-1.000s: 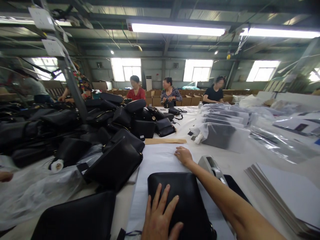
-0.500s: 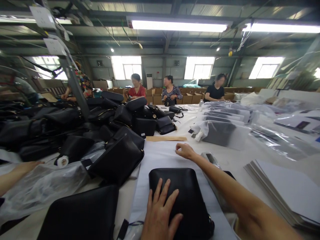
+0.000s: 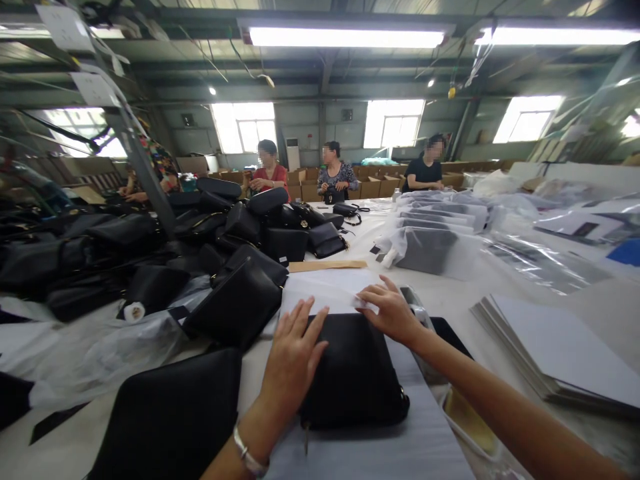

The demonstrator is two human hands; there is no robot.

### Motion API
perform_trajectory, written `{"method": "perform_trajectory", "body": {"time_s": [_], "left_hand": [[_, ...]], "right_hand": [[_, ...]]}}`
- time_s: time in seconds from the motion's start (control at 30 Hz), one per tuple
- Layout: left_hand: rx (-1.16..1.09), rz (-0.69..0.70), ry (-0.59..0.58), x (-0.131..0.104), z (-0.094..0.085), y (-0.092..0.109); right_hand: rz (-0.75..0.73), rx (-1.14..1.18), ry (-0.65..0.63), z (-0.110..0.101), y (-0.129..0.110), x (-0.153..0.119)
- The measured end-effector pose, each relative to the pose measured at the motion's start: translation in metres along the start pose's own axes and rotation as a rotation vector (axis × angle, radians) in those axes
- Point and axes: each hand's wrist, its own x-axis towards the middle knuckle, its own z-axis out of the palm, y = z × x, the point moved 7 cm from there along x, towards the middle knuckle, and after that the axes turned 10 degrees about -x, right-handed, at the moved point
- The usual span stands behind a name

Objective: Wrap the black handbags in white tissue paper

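Pinching the edge of a thin white paper sheet (image 3: 315,290), the right hand (image 3: 390,310) is at the far side of a black rounded leather-like bag (image 3: 353,383). The left hand (image 3: 293,350), its fingers spread, is at the bag's far left corner. The bag lies upon white paper layers (image 3: 380,457).

No legible text, white sheets (image 3: 65,27) perhaps printed, too blurred
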Motion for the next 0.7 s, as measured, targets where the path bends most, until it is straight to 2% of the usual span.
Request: {"method": "perform_trajectory", "body": {"time_s": [0.1,0.17,0.23,0.3,0.37,0.53,0.6,0.7], "left_hand": [[0.146,0.076,0.056,0.032,-0.018,-0.002],[0.188,0.130,0.016,0.047,-0.020,-0.002],[0.186,0.208,-0.065,0.049,-0.017,0.002],[0.150,0.268,-0.138,0.036,-0.014,0.007],[0.105,0.280,-0.169,0.013,-0.011,0.012],[0.027,0.249,-0.141,-0.051,0.002,0.017],[0.001,0.230,-0.124,-0.062,0.006,0.015],[-0.018,0.191,-0.148,-0.062,0.008,0.016]], "right_hand": [[-0.090,-0.026,0.070,-0.022,-0.024,-0.019],[-0.128,-0.032,0.102,-0.032,-0.037,-0.032],[-0.145,-0.038,0.126,-0.041,-0.046,-0.045],[-0.140,-0.044,0.136,-0.047,-0.052,-0.059],[-0.120,-0.045,0.137,-0.050,-0.055,-0.074],[-0.098,-0.063,0.111,-0.041,-0.060,-0.104],[-0.107,-0.071,0.114,-0.035,-0.063,-0.111],[-0.120,-0.088,0.144,-0.030,-0.067,-0.120]]}}
